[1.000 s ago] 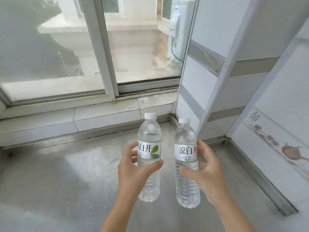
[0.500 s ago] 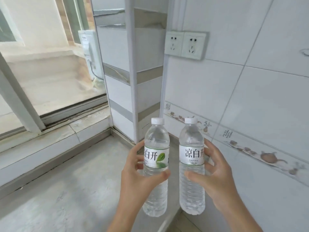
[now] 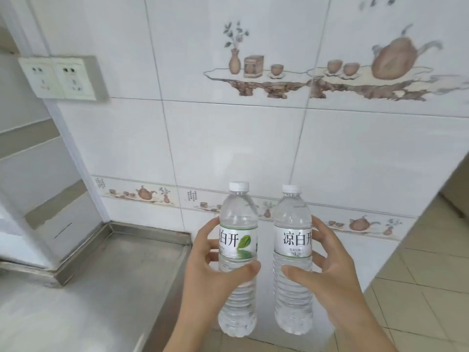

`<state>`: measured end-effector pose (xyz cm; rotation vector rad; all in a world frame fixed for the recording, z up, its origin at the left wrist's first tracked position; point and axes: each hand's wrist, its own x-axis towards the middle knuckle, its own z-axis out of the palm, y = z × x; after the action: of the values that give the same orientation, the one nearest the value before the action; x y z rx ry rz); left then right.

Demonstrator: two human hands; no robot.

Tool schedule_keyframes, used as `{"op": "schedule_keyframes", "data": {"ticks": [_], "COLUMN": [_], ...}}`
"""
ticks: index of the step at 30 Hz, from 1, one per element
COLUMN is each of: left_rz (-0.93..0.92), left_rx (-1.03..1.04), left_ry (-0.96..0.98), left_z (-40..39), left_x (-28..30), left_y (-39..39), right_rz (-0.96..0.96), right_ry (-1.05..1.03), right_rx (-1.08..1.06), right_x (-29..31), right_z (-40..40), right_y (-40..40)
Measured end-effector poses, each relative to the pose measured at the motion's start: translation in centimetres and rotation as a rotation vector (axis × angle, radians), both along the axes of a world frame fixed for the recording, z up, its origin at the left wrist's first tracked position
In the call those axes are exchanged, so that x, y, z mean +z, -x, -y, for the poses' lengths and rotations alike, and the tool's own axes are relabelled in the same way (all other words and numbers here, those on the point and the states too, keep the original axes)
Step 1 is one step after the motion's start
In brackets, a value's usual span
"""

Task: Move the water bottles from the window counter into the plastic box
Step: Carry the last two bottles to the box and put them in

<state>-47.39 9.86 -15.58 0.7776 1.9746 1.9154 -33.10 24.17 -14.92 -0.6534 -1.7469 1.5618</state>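
I hold two clear water bottles upright, side by side, in front of a tiled wall. My left hand [image 3: 210, 273] grips the left bottle [image 3: 238, 222], which has a white cap and a label with a green leaf. My right hand [image 3: 332, 278] grips the right bottle [image 3: 293, 224], also white-capped, with a white label and black characters. Both bottles hang in the air just past the right end of the steel counter [image 3: 106, 283]. No plastic box is in view.
A white tiled wall [image 3: 228, 138] with teapot pictures stands straight ahead. A double wall socket [image 3: 59, 78] sits at upper left. Beige floor tiles [image 3: 416, 288] lie to the lower right. The counter's raised steel rim [image 3: 149, 232] runs along the wall.
The view has swung right, away from the window toward the tiled wall. Both bottles, still held in my hands, have moved off the counter's right end.
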Motion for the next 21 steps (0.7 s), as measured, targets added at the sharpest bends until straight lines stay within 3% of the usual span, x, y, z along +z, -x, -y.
{"op": "schedule_keyframes", "data": {"ticks": [13, 21], "left_rz": [0.099, 0.096], "left_rx": [-0.518, -0.752], "left_ry": [0.028, 0.068], "left_z": [-24.8, -35.8], "left_x": [-2.0, -1.3], "left_y": [-21.5, -31.1], "right_rz": [0.021, 0.011], "right_ry": [-0.002, 0.019], "right_rx": [-0.479, -0.760], "right_x": [-1.1, -1.9], "right_z": [-16.3, -23.0], "right_y": [-25.7, -35.9]}}
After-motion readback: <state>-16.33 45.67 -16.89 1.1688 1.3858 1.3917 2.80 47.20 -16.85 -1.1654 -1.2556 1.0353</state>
